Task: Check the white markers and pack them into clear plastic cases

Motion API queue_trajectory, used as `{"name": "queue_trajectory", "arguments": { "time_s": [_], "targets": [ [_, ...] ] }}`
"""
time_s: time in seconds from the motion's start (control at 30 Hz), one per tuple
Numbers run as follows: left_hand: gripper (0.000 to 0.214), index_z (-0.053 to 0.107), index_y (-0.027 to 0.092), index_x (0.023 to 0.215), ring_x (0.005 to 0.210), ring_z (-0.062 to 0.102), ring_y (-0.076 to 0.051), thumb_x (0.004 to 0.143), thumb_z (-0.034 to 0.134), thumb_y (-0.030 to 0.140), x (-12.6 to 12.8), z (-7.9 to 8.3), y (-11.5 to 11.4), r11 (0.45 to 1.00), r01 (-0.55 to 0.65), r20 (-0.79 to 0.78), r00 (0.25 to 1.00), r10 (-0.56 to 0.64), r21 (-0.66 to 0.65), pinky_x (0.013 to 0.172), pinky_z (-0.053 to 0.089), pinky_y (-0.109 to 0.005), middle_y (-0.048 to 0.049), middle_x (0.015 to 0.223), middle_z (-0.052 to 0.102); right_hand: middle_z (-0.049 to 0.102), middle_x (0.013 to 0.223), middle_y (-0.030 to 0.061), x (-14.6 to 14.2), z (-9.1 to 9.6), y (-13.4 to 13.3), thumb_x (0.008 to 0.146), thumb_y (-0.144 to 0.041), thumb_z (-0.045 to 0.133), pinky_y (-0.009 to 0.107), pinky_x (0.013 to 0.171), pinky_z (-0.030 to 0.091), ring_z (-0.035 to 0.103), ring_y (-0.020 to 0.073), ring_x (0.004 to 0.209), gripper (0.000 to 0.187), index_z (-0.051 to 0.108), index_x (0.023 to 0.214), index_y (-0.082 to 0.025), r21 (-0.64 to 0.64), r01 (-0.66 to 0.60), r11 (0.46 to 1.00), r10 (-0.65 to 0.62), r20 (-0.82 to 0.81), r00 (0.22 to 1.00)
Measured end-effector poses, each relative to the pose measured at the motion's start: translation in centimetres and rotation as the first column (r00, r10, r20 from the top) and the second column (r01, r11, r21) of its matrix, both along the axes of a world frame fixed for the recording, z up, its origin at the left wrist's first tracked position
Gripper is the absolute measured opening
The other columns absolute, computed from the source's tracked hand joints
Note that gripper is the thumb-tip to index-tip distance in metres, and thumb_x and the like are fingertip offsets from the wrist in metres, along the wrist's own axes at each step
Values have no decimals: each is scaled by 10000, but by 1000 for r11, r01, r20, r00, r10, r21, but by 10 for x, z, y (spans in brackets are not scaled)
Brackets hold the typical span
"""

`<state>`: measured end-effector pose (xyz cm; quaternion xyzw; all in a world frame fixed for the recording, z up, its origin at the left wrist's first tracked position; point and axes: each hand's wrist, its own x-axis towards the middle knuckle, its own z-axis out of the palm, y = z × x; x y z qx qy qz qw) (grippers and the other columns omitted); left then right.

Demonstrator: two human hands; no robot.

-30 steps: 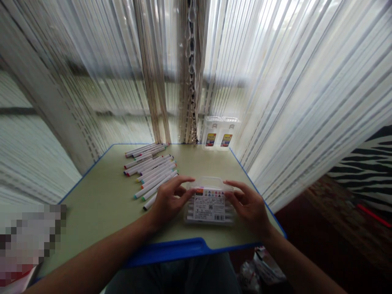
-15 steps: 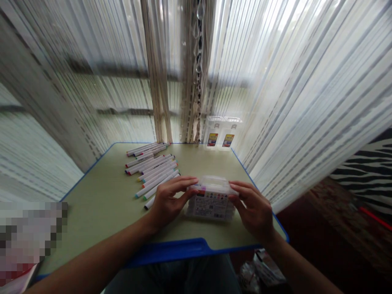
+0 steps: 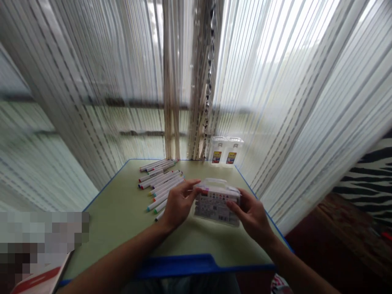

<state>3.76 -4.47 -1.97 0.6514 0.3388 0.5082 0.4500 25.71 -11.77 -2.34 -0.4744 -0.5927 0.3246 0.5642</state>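
A clear plastic marker case (image 3: 216, 204) with a handle on top and a printed label facing me is held between my hands, slightly tilted above the table. My left hand (image 3: 180, 200) pinches its upper left corner between thumb and fingers. Around its right side wraps my right hand (image 3: 252, 212), thumb on the label and fingers behind, partly hidden. Several white markers (image 3: 163, 185) with coloured ends lie in a loose row to the left of the case, close to my left hand.
Two clear cases (image 3: 225, 151) with small labels stand at the table's back right. The green table (image 3: 122, 228) has a blue rim and a blue front tray (image 3: 180, 263). String curtains (image 3: 131, 81) hang behind it. A pixelated area covers the lower left.
The case has come up off the table and tilted a little. My right hand has slid down its right side, thumb now on the label. The camera view has shifted.
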Motion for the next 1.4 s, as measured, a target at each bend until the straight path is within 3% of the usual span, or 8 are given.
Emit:
{"name": "queue_trajectory", "arguments": {
  "time_s": [0.2,0.43,0.6,0.67,0.77,0.9,1.17,1.4],
  "targets": [
    [846,410,238,1477,1337,507,-377,777,725,592,15,33,1,987,28,106,994,-11,-158,912,556,-447,-205,1598,315,755,930,103,-36,39,42,857,-385,696,397,705,602,706,241,734,310,661,1094,-189,472,325,819,-490,282,825],
    [594,642,117,1119,941,729,-287,697,826,492,5,29,16,932,162,445,895,0,-325,713,604,-331,-141,995,745,702,1215,138,-72,34,68,873,-260,659,453,988,534,662,291,1135,343,678,1210,-203,481,-175,859,-136,545,827],
    [510,578,173,1124,733,745,-246,781,758,506,-16,38,33,896,219,453,891,-23,-385,586,630,-385,-84,865,754,652,1238,170,-42,46,98,856,-490,669,493,904,564,642,313,1120,458,639,1192,-180,381,206,901,-270,122,955],
    [492,570,167,1087,670,739,-243,806,720,542,-15,37,35,894,181,432,902,16,-411,538,626,-391,-86,825,751,703,1107,134,-40,43,103,892,-586,566,385,645,612,712,273,913,515,594,1228,-197,97,51,994,-47,-44,998],
    [431,570,151,1080,628,732,-233,867,654,516,-9,28,35,882,109,385,919,87,-459,485,610,-357,-89,792,750,708,805,41,-49,26,98,914,-599,485,252,338,478,652,182,504,478,561,1181,-210,-95,-244,965,209,-280,937],
    [380,588,104,1135,602,729,-227,947,499,423,-10,18,32,882,83,326,942,83,-463,426,567,-287,-104,762,753,589,573,-59,-62,10,85,884,-504,568,181,230,335,461,99,300,366,547,1082,-196,-139,-164,977,104,-361,927],
    [483,500,63,1297,309,583,-202,972,331,378,-23,21,28,818,145,265,964,10,-557,247,369,-236,-70,607,707,623,682,-22,-67,13,79,864,-420,516,200,206,361,485,110,352,335,508,1112,-195,-182,-286,941,137,-566,813],
    [503,571,89,1151,280,512,-159,948,388,511,-21,14,29,884,79,290,955,66,-462,244,317,-227,-36,575,663,629,675,-34,-64,6,83,858,-413,592,250,251,440,528,133,363,431,476,1216,-203,-109,-193,975,106,-538,836]
  ]
}}
